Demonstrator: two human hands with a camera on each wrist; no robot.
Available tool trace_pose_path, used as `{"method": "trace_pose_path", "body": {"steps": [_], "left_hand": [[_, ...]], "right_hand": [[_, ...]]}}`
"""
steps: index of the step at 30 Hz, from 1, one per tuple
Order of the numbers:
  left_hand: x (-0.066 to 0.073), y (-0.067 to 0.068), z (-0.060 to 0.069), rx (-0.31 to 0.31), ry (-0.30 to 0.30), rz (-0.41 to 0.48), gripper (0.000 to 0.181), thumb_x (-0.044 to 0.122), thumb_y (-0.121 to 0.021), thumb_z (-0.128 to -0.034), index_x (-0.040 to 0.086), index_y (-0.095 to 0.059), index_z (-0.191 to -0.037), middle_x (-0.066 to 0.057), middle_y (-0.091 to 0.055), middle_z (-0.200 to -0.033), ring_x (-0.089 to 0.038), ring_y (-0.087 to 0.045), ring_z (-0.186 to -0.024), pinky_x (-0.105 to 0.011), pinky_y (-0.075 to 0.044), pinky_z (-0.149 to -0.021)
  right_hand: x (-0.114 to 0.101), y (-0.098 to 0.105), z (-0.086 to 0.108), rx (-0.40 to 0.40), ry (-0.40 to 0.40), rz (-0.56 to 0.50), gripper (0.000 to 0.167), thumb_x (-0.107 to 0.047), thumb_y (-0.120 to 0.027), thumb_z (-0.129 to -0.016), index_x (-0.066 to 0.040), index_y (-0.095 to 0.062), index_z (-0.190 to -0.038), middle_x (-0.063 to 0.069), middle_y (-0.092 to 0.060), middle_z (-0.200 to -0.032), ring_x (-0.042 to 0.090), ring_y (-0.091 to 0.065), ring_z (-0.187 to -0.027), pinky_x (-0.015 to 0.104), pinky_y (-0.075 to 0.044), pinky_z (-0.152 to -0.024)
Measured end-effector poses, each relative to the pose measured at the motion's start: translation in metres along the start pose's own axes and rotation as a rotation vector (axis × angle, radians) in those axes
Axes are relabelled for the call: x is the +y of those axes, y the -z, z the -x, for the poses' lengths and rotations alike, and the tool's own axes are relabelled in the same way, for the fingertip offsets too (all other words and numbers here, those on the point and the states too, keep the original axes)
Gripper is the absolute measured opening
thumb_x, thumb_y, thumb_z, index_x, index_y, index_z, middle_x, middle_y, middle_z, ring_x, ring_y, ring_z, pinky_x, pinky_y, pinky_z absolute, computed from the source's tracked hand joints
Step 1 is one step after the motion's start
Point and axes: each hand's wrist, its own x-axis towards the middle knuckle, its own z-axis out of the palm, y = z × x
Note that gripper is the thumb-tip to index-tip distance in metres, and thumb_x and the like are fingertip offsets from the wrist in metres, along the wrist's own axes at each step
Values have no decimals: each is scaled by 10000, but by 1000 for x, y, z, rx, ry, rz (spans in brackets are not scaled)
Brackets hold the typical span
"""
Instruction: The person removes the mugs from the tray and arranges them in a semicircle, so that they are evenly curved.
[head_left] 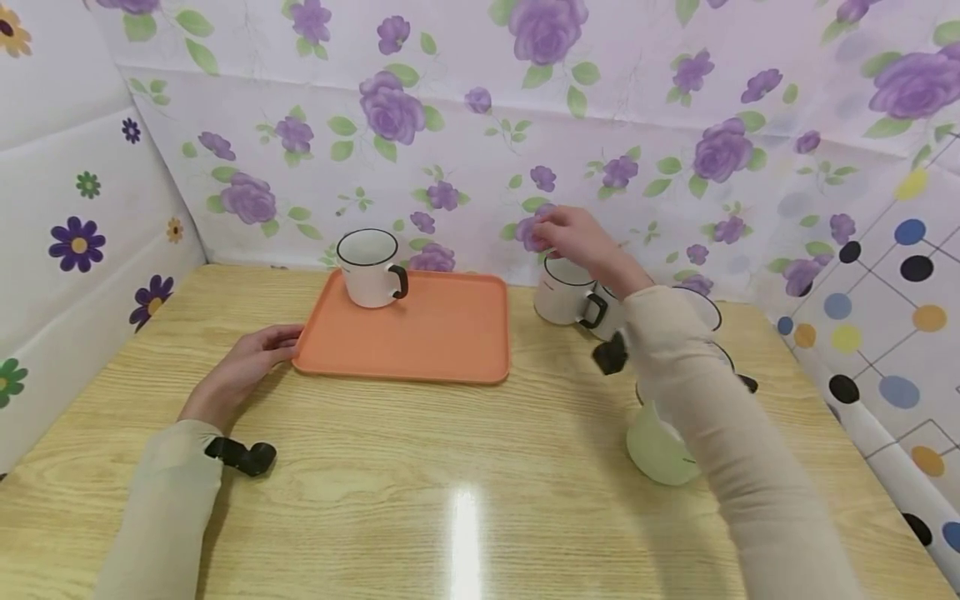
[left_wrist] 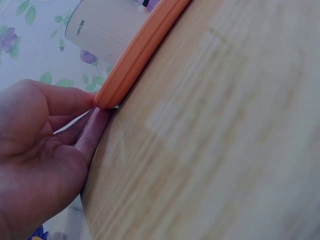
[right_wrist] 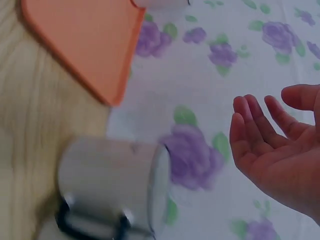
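Observation:
An orange tray lies on the wooden table, with a white, black-rimmed mug standing at its back left. My left hand pinches the tray's left edge; in the left wrist view its fingertips meet the orange rim. Above a second white mug with a black handle hovers my right hand. Its fingers bend loosely and hold nothing; in the right wrist view the hand is apart from the mug.
Beside that second mug stands another white mug, partly behind the right forearm. A pale green mug is nearer the front right, also partly covered by the sleeve. More rims show behind the arm. Flowered cloth hangs along the table's back.

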Motion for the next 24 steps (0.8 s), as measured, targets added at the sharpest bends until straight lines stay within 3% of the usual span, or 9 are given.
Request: {"method": "trace_pose_path", "body": {"steps": [6, 11, 14, 19, 24], "left_hand": [[4, 1, 2, 9, -7, 4, 496, 49, -425, -1029, -106, -262, -1470, -305, -333, -1445, -84, -458, -1115, -127, -421, -858], [6, 3, 2, 6, -9, -7, 491, 45, -423, -1028, -109, -267, -1467, -308, -338, -1444, -191, -444, -1191, -136, -415, -871], [5, 4, 2, 7, -12, -7, 489, 51, -421, -1030, -112, -267, -1465, -310, -343, -1439, -144, -464, -1152, -136, -416, -868], [1, 3, 3, 7, -22, 28, 491, 45, -427, -1029, -120, -265, -1461, -315, -343, -1433, -24, -473, -1056, -135, -428, -857], [0, 1, 2, 14, -18, 39, 493, 57, -437, -1030, -103, -275, -1467, -299, -343, -1445, -159, -459, -1169, -139, -421, -871]], "right_hand": [[17, -62, -24, -50, -38, -112, 358, -92, -467, -987, 104, -505, -1284, 277, -558, -1257, 349, -563, -1133, 389, -475, -926], [23, -109, -37, -39, -61, -229, 375, -117, -500, -995, 70, -506, -1321, 248, -561, -1280, 327, -564, -1150, 421, -454, -966], [23, -135, -43, -26, -49, -298, 410, -141, -503, -1003, 76, -480, -1350, 242, -554, -1288, 327, -548, -1166, 425, -440, -982], [23, -169, -48, 29, -1, -253, 418, -186, -516, -1008, 28, -503, -1367, 170, -558, -1309, 327, -538, -1170, 377, -455, -951], [18, -190, -52, 100, 48, -218, 411, -186, -566, -986, 5, -544, -1348, 122, -571, -1322, 249, -516, -1228, 323, -448, -963]]}}
